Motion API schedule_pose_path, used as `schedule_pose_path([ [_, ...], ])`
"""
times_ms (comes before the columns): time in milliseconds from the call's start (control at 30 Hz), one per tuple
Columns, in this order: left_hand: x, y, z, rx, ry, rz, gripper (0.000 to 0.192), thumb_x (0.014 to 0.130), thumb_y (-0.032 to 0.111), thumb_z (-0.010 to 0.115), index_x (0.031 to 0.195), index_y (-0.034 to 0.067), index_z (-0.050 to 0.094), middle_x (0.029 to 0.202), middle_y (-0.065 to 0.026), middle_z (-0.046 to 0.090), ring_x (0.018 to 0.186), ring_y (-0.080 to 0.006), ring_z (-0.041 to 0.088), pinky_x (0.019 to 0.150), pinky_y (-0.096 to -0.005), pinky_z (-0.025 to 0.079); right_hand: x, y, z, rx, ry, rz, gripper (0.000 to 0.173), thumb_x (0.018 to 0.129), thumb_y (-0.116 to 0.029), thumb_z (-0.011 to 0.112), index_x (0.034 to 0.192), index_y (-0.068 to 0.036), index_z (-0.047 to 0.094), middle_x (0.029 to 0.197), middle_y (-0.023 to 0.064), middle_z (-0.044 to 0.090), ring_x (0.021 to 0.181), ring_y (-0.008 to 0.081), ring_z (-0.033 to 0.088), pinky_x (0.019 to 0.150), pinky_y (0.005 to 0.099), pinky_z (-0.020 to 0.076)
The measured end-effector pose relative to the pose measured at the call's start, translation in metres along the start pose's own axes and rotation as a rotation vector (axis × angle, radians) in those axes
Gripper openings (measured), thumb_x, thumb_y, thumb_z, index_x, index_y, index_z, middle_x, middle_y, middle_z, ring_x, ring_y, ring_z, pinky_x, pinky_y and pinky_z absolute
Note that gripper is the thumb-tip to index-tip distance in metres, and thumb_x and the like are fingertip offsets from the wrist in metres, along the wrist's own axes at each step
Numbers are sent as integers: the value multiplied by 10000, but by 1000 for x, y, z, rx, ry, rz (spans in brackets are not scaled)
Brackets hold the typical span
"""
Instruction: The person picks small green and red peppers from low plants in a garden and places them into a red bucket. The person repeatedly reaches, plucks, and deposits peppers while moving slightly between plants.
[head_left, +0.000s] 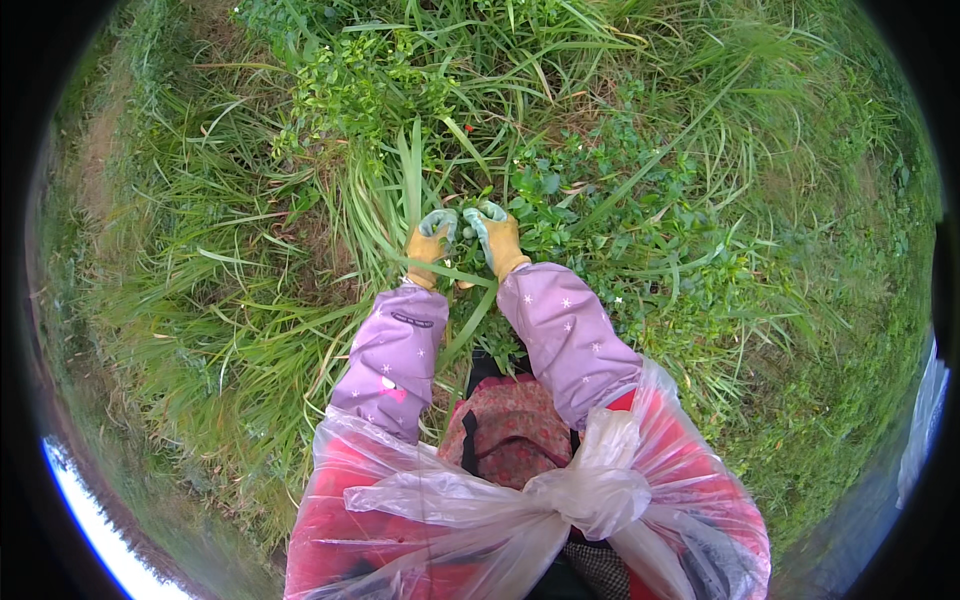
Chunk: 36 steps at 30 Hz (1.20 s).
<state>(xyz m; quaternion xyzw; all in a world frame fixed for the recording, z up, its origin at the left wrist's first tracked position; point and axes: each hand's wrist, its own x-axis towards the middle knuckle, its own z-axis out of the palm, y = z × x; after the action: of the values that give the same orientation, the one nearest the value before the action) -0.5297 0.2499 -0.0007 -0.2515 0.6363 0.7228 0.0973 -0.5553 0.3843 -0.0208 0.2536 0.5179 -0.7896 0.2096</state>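
My left hand (432, 244) and my right hand (495, 232) are close together, low among the leaves, in yellow gloves with pale green coated fingers. The fingers of both curl inward. Between the hands shows a small round green fruit (469, 233), beside my right fingertips; I cannot tell whether either hand grips it. Leafy green plants (547, 184) with small white flowers grow around my right hand. Long grass blades (411, 176) rise next to my left hand, and one blade lies across its wrist. Purple sleeve covers reach from the gloves up both forearms.
Tall grass (247, 262) spreads to the left, with more leafy plants (367, 82) ahead. A small red thing (469, 128) shows among the stems. Clear plastic sheeting (585, 487), knotted in front, covers my red clothing. Pale plastic sheeting (922, 420) appears at the right rim.
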Motion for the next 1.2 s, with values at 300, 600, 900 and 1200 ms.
schedule_pose_path([
  [300, -43, 51, 32, 835, 126, 484, 308, 773, 180, 680, 1068, 119, 614, 976, -87, 657, 860, -273, 632, 733, -340, 490, -6, 16, -7, -657, 143, -248, 387, 704, -273, 742, 958, -3, 630, 911, 193, 653, 827, 335, 631, 723, 382, 502],
  [600, -43, 50, 27, 589, 20, 85, 141, 796, 139, 664, 903, 49, 643, 759, -37, 635, 643, -139, 587, 548, -257, 457, -54, -6, -15, -652, -6, -321, 298, 790, -138, 673, 1035, 23, 621, 832, 70, 668, 650, 113, 575, 590, 264, 473],
  [900, -49, 46, -6, -478, -225, -274, 239, 882, 188, 579, 1081, 57, 558, 850, -4, 578, 663, -96, 537, 516, -190, 426, -64, -9, -44, -604, -153, -241, 355, 793, -182, 688, 1076, 13, 595, 924, 81, 671, 779, 137, 609, 702, 270, 487],
  [1200, -36, 81, -6, -42, -522, -192, 351, 897, 291, 578, 1160, 59, 559, 776, 29, 557, 620, -43, 528, 501, -162, 422, -80, -27, -43, -872, -262, -283, 432, 813, -269, 642, 1183, -65, 548, 1059, 144, 638, 973, 303, 608, 836, 358, 472],
])
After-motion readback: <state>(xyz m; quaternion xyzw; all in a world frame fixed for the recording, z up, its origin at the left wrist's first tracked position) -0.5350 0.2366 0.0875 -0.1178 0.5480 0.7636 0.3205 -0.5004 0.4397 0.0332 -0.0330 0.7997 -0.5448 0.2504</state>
